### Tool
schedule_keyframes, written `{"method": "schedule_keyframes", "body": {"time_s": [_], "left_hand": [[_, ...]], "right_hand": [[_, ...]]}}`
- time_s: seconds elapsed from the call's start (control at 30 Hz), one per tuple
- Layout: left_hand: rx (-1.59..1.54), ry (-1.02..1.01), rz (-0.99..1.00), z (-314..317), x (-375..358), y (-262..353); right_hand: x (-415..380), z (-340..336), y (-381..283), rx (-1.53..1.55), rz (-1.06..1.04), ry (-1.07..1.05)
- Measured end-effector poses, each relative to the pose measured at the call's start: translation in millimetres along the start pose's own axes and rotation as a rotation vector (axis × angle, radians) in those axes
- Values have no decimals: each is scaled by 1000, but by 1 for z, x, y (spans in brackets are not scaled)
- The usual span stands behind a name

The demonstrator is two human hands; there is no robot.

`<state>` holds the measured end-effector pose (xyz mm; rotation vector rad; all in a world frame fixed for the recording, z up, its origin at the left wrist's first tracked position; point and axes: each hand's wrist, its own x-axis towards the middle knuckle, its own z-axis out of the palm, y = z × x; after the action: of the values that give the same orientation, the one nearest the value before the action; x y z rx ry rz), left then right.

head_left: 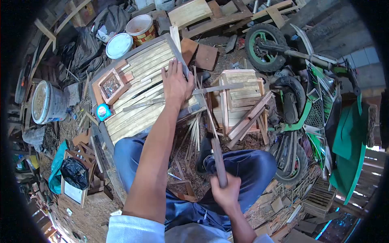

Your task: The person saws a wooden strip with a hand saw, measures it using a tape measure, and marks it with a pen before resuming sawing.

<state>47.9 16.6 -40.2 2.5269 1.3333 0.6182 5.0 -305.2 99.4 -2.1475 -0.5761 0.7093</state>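
My left hand (177, 82) lies on the slatted wooden panel (148, 60), its fingers stretched out near the right edge. Below its wrist, a long thin flat strip (221, 88) crosses the panel and sticks out past the right side. My right hand (227, 191) is closed around the long wooden handle (219, 162) of a tool, low between my knees. A thin narrow part runs from that handle up toward the panel's edge; its exact kind cannot be made out. A black pencil-like stick (148, 89) and a blue tape measure (103, 111) lie on the panel.
A small wooden box (111, 86) with tiny pieces sits on the panel. To the right stand a stack of wooden frames (243, 91) and a green motorbike (300, 121). Buckets (49, 102) and a round white lid (119, 45) are at left. Scraps cover the ground.
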Motion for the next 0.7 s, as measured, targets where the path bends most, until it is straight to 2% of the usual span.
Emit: {"method": "schedule_keyframes", "body": {"time_s": [0.03, 0.13, 0.17, 0.23, 0.3, 0.37, 0.43, 0.53, 0.63, 0.67, 0.7], "left_hand": [[13, 6, 4, 0, 1, 0], [-9, 3, 18, -3, 3, 3], [-25, -14, 13, -4, -4, 3], [-33, 4, 30, -1, -5, 3], [-2, 58, 49, 0, -3, 1], [-32, 41, 31, -2, -3, 2], [-36, 39, 11, -3, -3, 3], [-30, 61, 27, 2, -9, -1], [-30, 51, 40, 1, -4, 0], [-45, 20, 34, -4, -3, 1], [-59, -12, 27, -7, -3, 2]], "right_hand": [[-5, 2, 2, 61, 70, 13], [44, 11, -10, -129, -52, 16], [72, 23, -16, -33, -96, 69], [117, 42, -23, 14, -26, 40], [104, 43, -16, 7, -75, 41], [56, 24, -4, -36, -160, 38], [5, 9, 2, 11, -3, 47], [10, 16, 4, -3, 63, 62], [81, 43, -7, -54, -143, 114], [99, 47, -13, 2, -46, 68], [107, 48, -6, -22, -78, 55]]}}
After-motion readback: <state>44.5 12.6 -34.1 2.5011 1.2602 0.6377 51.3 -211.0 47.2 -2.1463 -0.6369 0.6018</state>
